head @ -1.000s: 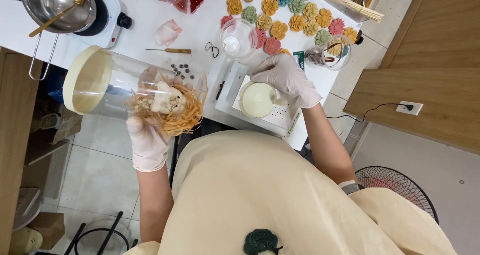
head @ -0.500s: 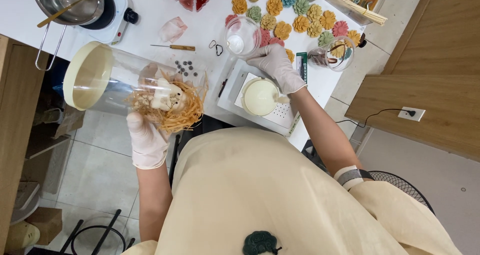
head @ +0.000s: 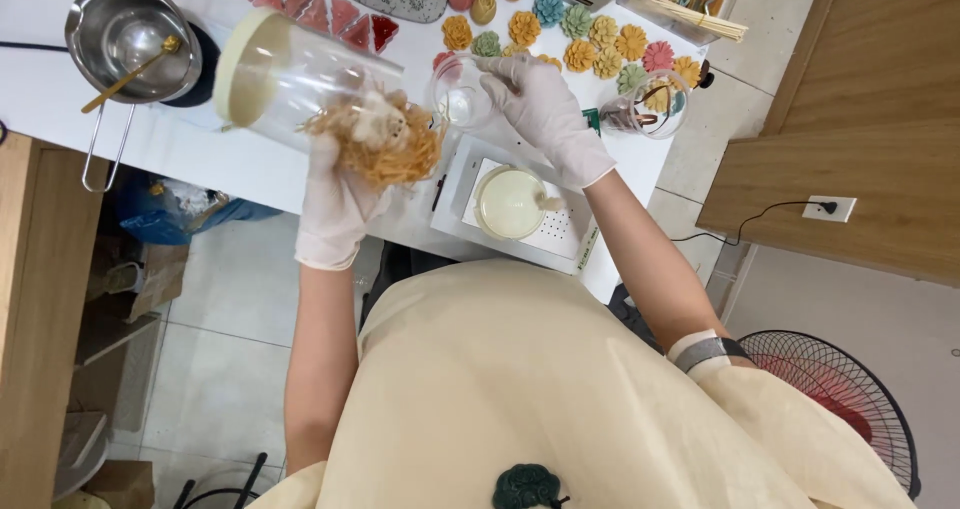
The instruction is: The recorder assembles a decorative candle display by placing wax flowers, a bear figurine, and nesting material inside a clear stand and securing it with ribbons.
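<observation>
Around the white scale [head: 560, 231]: one cream-filled cup on it, two clear glass cups [head: 462, 91] beyond it, about a dozen flower-shaped pieces [head: 580, 54], five red wedges [head: 300, 4], one steel pot [head: 130, 39], one large clear jar [head: 290, 74].

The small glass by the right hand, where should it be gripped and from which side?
Probably by the side wall of the glass, coming from the right, where the right hand already meets its rim. It is a small clear round cup with an open mouth and no handle, so fingers wrapped round the wall suit it. The big jar in the left hand crowds its left side.
</observation>
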